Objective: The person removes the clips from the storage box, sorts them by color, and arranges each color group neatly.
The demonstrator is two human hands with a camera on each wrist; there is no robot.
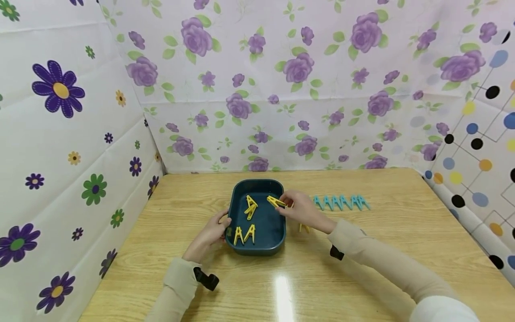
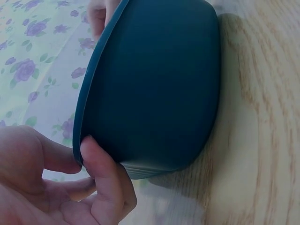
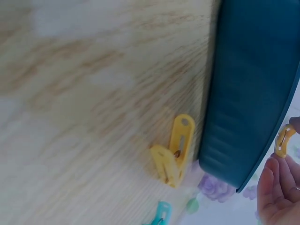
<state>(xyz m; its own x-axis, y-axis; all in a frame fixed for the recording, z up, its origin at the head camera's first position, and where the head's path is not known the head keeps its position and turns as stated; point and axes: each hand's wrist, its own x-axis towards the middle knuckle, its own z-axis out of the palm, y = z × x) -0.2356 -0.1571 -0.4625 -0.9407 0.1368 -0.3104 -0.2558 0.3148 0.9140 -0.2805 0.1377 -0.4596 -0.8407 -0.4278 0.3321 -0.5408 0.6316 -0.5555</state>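
A dark teal plastic basin point(image 1: 255, 251) stands on the table, with several yellow clothespins point(image 1: 250, 233) lying on its floor. My left hand point(image 1: 210, 232) grips the basin's left rim, thumb on one side and fingers on the other, as the left wrist view shows. Over the basin's right side, my right hand point(image 1: 302, 208) pinches a yellow clothespin point(image 3: 283, 142) between thumb and fingertips. On the table just right of the basin lies another yellow clothespin point(image 3: 180, 145), partly hidden behind the right hand in the head view.
A row of several light-blue clothespins point(image 1: 337, 202) lies on the wooden table point(image 1: 193, 192) to the right of the basin. Floral cloth point(image 1: 297, 120) hangs behind the table, with patterned sheets at both sides. Each wrist wears a black strap.
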